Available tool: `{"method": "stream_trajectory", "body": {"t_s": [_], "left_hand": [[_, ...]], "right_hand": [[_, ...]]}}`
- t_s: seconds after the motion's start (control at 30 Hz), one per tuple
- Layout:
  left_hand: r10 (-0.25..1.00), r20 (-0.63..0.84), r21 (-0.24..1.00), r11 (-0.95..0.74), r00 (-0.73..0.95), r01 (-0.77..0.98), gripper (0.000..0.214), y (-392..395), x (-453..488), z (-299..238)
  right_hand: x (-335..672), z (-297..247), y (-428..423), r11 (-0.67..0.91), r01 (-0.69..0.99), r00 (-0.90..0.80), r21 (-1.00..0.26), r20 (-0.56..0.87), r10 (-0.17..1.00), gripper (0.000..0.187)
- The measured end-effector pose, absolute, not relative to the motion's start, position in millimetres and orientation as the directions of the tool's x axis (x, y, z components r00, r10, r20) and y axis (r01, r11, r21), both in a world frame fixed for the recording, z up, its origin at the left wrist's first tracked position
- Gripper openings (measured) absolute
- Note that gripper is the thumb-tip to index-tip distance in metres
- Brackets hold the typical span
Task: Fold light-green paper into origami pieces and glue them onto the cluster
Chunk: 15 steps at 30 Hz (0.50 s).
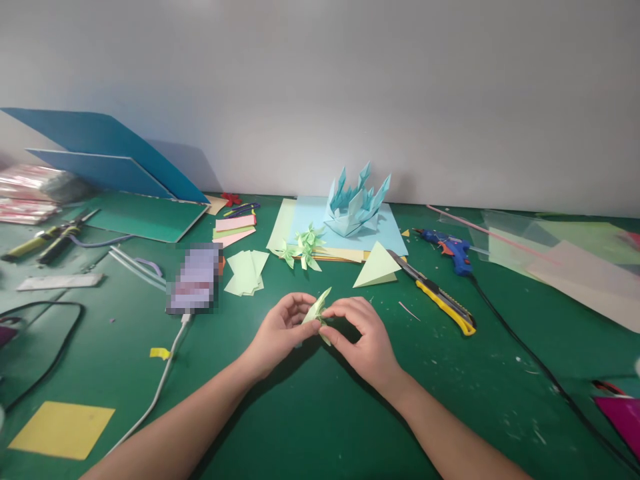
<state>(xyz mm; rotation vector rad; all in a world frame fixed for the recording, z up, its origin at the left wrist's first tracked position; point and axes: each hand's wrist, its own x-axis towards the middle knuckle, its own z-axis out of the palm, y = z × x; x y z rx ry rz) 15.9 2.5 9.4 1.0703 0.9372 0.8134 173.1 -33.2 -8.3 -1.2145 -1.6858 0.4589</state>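
Between my two hands is a pale green origami flower [317,311], raised a little over the green table. My left hand [286,328] pinches it from the left, thumb in front. On the other side my right hand [361,333] grips its edge between thumb and fingertips. Part of the flower is hidden behind the fingers. Beyond the hands lie several finished light green paper flowers [309,241]. A folded green paper triangle [376,267] rests past my right hand, and a fan of green paper slips [247,272] lies past my left.
A blue origami crown-like piece [351,212] stands on blue paper sheets at the back. On the right are a yellow utility knife [445,307] and a blue glue gun [450,248] with its cord. A phone [196,277] on a white cable lies left, near pliers [60,241].
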Motion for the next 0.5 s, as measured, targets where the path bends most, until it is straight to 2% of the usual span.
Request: {"method": "stream_trajectory", "body": {"t_s": [0.23,0.5], "left_hand": [[0.895,-0.213,0.96,0.266,0.392,-0.087,0.035,2.5,18.1,7.8],[0.891,-0.225,0.959,0.275,0.395,-0.074,0.03,5.0,14.8,10.4]], "right_hand": [[172.2,-9.6,-31.9,0.415,0.534,-0.03,-0.737,0.474,0.88,0.011],[173.3,-7.1,-31.5,0.404,0.551,-0.002,-0.73,0.483,0.875,0.01]]}}
